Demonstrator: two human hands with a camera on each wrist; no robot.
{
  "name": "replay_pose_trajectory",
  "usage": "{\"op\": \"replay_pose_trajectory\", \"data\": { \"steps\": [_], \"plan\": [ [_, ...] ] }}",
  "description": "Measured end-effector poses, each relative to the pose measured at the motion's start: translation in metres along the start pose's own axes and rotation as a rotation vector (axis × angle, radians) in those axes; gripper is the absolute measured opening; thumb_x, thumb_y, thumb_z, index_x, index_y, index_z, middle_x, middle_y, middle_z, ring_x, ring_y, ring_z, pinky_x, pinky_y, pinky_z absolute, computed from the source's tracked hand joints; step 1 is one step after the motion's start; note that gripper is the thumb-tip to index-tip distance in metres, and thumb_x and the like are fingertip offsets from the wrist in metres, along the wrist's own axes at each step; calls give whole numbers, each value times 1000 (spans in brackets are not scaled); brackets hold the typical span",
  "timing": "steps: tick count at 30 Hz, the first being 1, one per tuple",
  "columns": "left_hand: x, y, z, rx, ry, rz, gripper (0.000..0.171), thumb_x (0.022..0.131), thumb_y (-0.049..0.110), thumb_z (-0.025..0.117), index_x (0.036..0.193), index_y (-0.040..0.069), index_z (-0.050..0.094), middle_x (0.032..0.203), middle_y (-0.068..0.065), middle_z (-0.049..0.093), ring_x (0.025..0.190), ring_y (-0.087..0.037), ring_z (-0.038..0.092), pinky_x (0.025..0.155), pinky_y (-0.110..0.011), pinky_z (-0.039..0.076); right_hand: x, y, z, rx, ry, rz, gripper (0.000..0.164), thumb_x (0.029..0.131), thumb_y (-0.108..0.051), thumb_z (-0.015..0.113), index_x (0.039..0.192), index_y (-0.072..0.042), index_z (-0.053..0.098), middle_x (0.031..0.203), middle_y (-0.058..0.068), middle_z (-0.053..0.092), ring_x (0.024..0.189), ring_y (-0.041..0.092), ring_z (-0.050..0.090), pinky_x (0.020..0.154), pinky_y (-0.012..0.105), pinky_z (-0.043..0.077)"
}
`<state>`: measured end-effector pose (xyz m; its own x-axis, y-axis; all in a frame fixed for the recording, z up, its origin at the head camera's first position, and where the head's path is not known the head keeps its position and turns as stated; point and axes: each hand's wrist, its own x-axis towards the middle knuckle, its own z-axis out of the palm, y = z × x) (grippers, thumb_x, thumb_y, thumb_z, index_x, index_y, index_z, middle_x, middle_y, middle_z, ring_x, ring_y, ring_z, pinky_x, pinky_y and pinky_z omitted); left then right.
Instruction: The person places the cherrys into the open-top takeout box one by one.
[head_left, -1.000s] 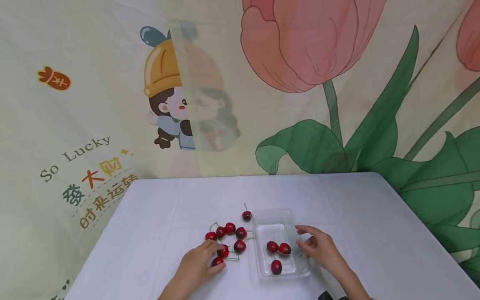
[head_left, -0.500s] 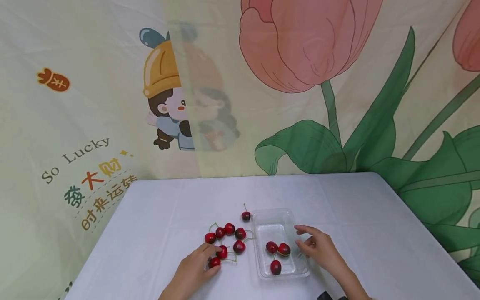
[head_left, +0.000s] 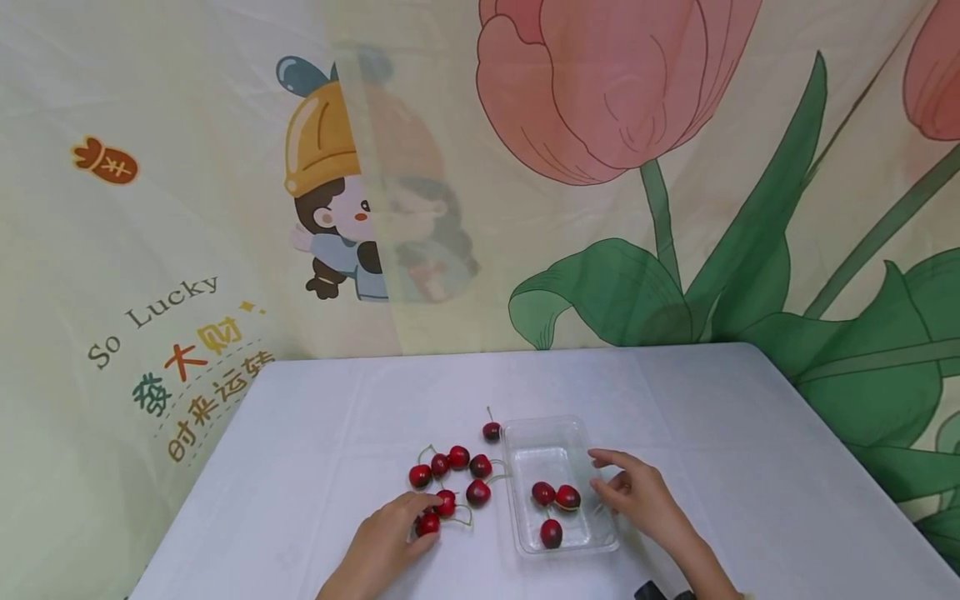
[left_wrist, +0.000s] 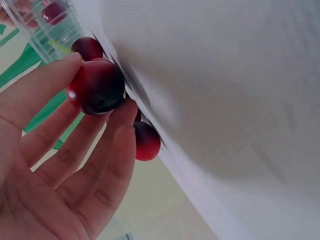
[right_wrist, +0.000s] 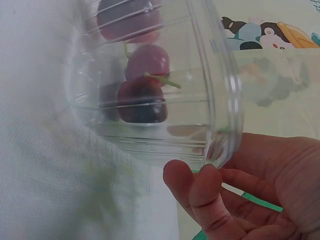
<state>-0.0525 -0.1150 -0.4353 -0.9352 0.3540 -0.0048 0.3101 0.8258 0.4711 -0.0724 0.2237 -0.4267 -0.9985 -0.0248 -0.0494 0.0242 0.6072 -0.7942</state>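
In the head view my left hand [head_left: 386, 533] pinches a red cherry [head_left: 427, 524] low over the cloth. The left wrist view shows the thumb on this dark red cherry [left_wrist: 97, 86] and fingers bent behind it. One more cherry [head_left: 446, 503] lies right at the fingertips. My right hand [head_left: 637, 492] is at the right wall of a clear plastic box [head_left: 540, 433]. In the right wrist view, bent fingertips and thumb of the right hand [right_wrist: 250, 190] hold the rim of the box. Inside the box lie three cherries [head_left: 551, 534].
Several stemmed cherries [head_left: 459, 457] lie loosely grouped left of the box. A single cherry [head_left: 491, 431] sits by its far left corner. A white cloth covers the table [head_left: 360, 417]; a printed curtain [head_left: 450, 167] hangs behind it. Something black [head_left: 648, 591] shows at the bottom edge.
My left hand has shifted slightly left and toward me, and the cherry between its fingers moved with it. The right hand and the box have stayed in place.
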Motion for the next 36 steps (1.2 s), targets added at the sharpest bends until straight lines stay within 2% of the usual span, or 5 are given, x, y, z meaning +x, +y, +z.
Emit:
{"op": "replay_pose_trajectory", "data": {
  "steps": [7, 11, 19, 29, 36],
  "plan": [
    [-1, 1, -1, -50, 3, 8, 24, 82, 20, 78, 103, 9, 72, 96, 1, 66, 70, -6, 51, 59, -22, 46, -1, 1, 1, -10, 9, 19, 42, 84, 1, 71, 125, -1, 62, 111, 16, 66, 60, 12, 58, 54, 22, 52],
    [-2, 2, -4, -84, 13, 15, 22, 83, 21, 77, 101, 10, 72, 93, 4, 65, 70, -4, 52, 61, -20, 48, -2, 2, 1, -9, 11, 19, 41, 84, 1, 71, 124, -1, 62, 111, 16, 66, 60, 12, 58, 54, 22, 52],
    [-3, 10, -13, -79, 127, 78, 21, 83, 20, 78, 101, 11, 72, 95, 5, 66, 77, -5, 57, 66, -22, 55, -1, 3, 0, -6, 11, 18, 42, 84, 1, 71, 125, -1, 62, 112, 16, 66, 60, 12, 58, 54, 22, 52],
    [12, 32, -23, -82, 242, 207, 23, 83, 19, 78, 104, 11, 72, 103, 4, 67, 88, -10, 64, 70, -21, 55, -2, 1, -2, 1, 1, -14, 42, 84, 0, 72, 125, 0, 61, 111, 17, 65, 60, 11, 57, 53, 22, 51],
    [30, 48, -23, -116, 211, 256, 25, 85, 20, 76, 107, 10, 71, 104, 3, 68, 87, -10, 63, 74, -23, 55, -1, 1, -1, 4, 1, -14, 42, 85, 0, 71, 125, -1, 62, 112, 17, 65, 60, 10, 57, 54, 22, 51]
  ]
}}
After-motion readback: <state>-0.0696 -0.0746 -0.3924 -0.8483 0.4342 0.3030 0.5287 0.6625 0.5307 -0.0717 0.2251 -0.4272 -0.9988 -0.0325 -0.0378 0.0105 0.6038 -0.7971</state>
